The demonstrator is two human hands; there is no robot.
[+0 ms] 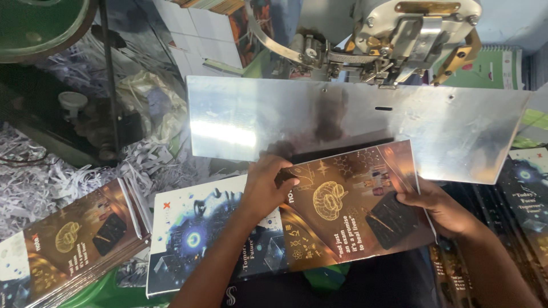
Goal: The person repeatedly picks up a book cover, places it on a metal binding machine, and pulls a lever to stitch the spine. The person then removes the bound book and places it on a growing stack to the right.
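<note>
A thin booklet [342,205] with a glossy brown cover bearing a golden brain drawing lies open and flat in front of me. My left hand [267,183] grips its left edge near the spine. Its right edge is held by my right hand [439,206], thumb on the cover. The booklet's far edge slips under a shiny metal plate [251,122] of a stitching machine [394,40] above.
A stack of same brown-cover booklets [68,239] lies at lower left, a white and blue covered booklet [200,234] beside it. Shredded paper strips [51,182] cover the left area. More dark booklets [528,194] sit at right. A green wheel [40,28] is at top left.
</note>
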